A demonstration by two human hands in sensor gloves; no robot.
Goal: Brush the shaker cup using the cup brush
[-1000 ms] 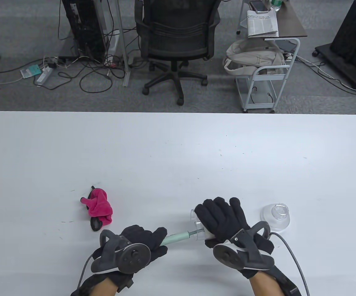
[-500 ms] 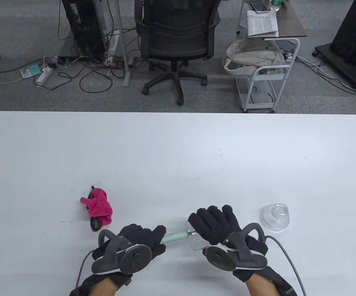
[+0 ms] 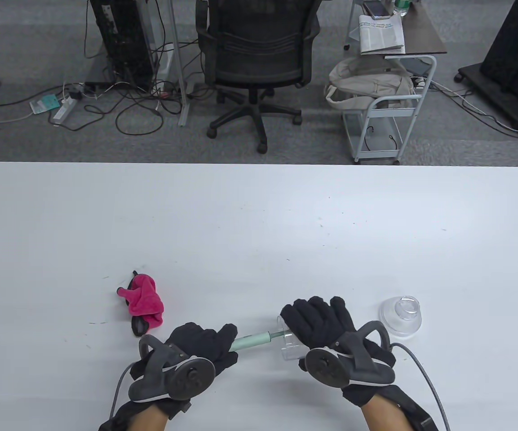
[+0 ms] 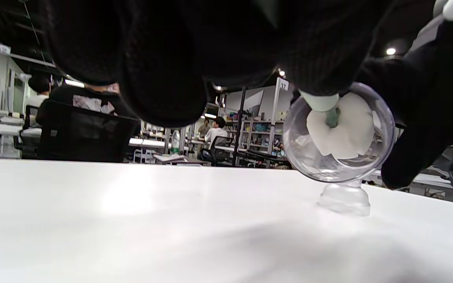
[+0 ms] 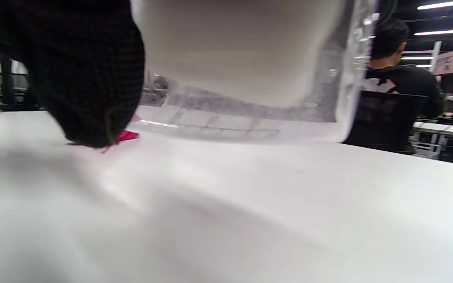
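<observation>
My right hand (image 3: 326,327) grips the clear shaker cup (image 3: 289,343), held on its side above the table with its mouth to the left. My left hand (image 3: 200,345) grips the pale green handle of the cup brush (image 3: 252,341). The white brush head sits inside the cup, as the left wrist view shows (image 4: 338,131). The cup fills the top of the right wrist view (image 5: 246,67), held clear of the table, beside my gloved fingers (image 5: 77,67).
The clear domed lid (image 3: 401,315) stands on the table right of my right hand; it also shows in the left wrist view (image 4: 344,196). A pink cloth (image 3: 145,301) lies over a dark object left of my left hand. The white table (image 3: 259,224) stretches away beyond.
The cup in my right hand slid left along the brush, then back right a little. My left hand has drawn back slightly to the left with the handle.
</observation>
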